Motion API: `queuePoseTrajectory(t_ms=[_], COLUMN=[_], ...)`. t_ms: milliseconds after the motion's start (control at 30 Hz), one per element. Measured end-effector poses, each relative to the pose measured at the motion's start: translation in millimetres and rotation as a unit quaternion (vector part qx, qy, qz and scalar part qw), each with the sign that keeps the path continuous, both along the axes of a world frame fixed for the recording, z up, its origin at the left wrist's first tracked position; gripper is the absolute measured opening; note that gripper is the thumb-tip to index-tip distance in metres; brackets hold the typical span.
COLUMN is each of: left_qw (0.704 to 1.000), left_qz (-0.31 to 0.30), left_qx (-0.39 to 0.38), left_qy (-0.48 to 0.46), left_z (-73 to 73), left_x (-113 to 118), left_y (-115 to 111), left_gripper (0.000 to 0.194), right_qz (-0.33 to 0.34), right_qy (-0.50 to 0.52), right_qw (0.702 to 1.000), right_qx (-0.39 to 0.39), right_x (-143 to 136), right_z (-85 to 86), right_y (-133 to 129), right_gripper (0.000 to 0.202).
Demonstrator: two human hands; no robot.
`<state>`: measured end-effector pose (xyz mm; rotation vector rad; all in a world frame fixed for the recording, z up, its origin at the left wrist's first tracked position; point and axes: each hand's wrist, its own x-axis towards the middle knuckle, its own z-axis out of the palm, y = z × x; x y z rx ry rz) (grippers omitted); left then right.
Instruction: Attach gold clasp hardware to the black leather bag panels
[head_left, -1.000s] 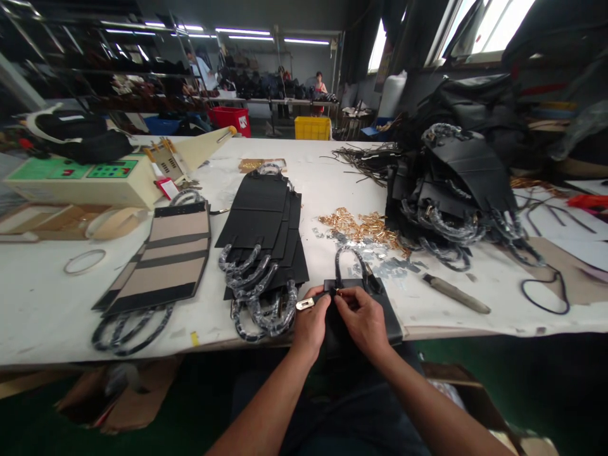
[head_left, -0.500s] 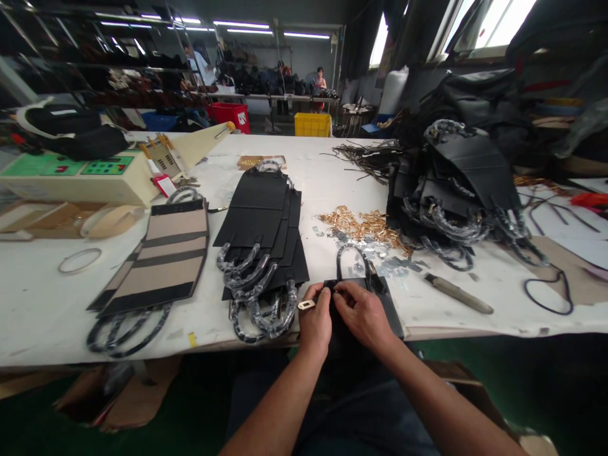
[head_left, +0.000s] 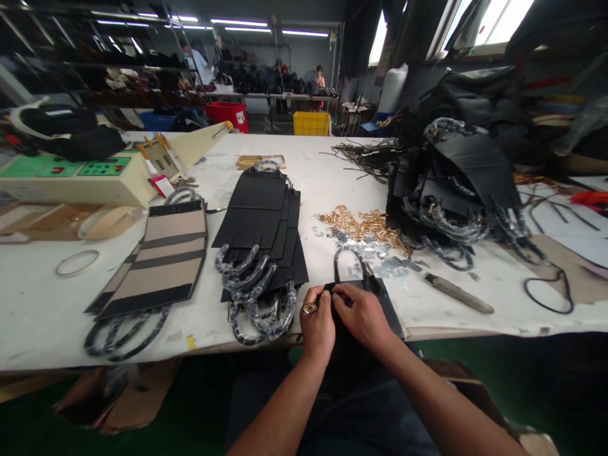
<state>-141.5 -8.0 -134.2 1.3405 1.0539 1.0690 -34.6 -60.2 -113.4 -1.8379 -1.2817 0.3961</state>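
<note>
A black bag panel (head_left: 388, 303) with a plastic-wrapped handle (head_left: 349, 250) lies at the table's front edge, under both my hands. My left hand (head_left: 319, 326) is closed at the panel's left part, its thumb pressed toward the index finger. A small gold metal plate (head_left: 310, 308) sticks out from those left fingers. Close beside it, my right hand (head_left: 361, 311) pinches at the panel's upper edge, fingertips nearly meeting the left thumb. Whatever small part lies between the fingertips is hidden.
Stacked black bag panels (head_left: 259, 212) lie left of my hands, with beige-lined panels (head_left: 168, 253) further left. Gold fittings (head_left: 354, 221) and metal plates (head_left: 387, 263) are heaped ahead. To the right are a grey-handled tool (head_left: 458, 294) and piled bag pieces (head_left: 470, 164).
The gold plate has turned in my left fingers and now shows less of its face. Both hands stay at the panel, with small finger shifts. The view has moved slightly.
</note>
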Motion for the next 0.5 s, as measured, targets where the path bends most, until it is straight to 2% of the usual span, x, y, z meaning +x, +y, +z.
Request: queuePoseTrajectory(t_ms=[133,267,333,433,500], left_qw=[0.999,0.998,0.998,0.998,0.998], left_qz=[-0.019,-0.028,-0.030,-0.032,-0.027], left_qx=[0.022,0.030,0.022,0.003,-0.015], left_qy=[0.021,0.044,0.051,0.051,0.050], left_z=[3.0,4.7,3.1,-2.1,-7.0], left_x=[-3.1,-7.8,-10.0,-12.0,-12.2], left_y=[-0.2,3.3,7.4,14.3,18.4], left_gripper=[0.024,0.027,0.028,0.031,0.033], right_qz=[-0.026,-0.052,-0.056,-0.033,0.015], right_qy=[0.046,0.097,0.100,0.105,0.139], right_qw=[0.999,0.994,0.993,0.993,0.988], right_qx=[-0.003,0.012,0.023,0.046,0.068], right_x=[0.0,-1.2,-3.0,-8.2,-8.0], right_z=[-0.7,-5.0,-5.3,3.4,14.8], right_y=[1.4,7.5,10.5,6.5,-3.6], right_gripper=[0.015,0.030,0.030,0.029,0.033])
